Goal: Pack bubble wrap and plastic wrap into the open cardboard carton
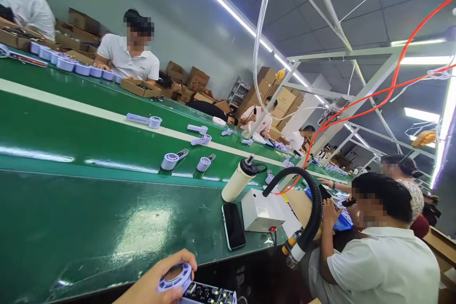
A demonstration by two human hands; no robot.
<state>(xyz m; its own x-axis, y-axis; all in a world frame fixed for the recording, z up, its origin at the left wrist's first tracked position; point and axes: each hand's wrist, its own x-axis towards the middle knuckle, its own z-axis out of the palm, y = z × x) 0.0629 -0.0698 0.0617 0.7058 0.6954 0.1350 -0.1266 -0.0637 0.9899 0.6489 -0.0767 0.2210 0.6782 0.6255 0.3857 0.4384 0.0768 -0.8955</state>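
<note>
Fan part [175,277]: lilac ring, gripped by one of the hands [156,282]; which hand cannot be told.
Other hand: not seen.
Phone [233,226]: laid flat on green tabletop [89,228].

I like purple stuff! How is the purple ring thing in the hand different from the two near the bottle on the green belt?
The held ring part sits in the left hand, atop a circuit board; the two belt ring parts lie untouched, each with a short dark-tipped handle. All are pale purple rings.
</note>
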